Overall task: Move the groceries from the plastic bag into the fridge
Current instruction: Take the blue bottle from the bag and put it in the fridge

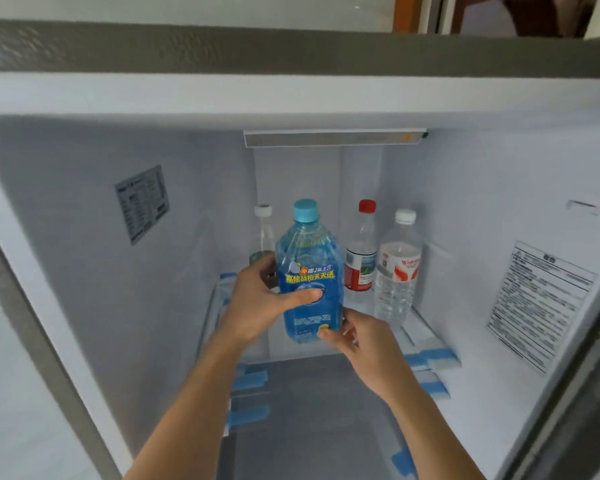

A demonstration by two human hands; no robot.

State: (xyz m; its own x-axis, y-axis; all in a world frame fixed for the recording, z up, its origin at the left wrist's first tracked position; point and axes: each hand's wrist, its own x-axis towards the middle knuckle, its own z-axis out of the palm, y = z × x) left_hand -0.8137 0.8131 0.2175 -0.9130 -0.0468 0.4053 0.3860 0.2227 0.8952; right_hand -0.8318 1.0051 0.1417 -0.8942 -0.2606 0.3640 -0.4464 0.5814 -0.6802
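A big blue bottle with a light-blue cap stands upright at the front of the fridge's glass shelf. My left hand grips its left side, thumb across the label. My right hand holds the bottle's lower right corner with thumb and fingers curled round it. Behind it stand three more bottles: a clear one with a white cap at the left, a red-capped one and a white-capped water bottle at the right. The plastic bag is out of view.
The open fridge has white inner walls, with a sticker on the left wall and a warning label on the right. Blue tape strips mark the shelf rails. A lower grey shelf lies beneath my forearms.
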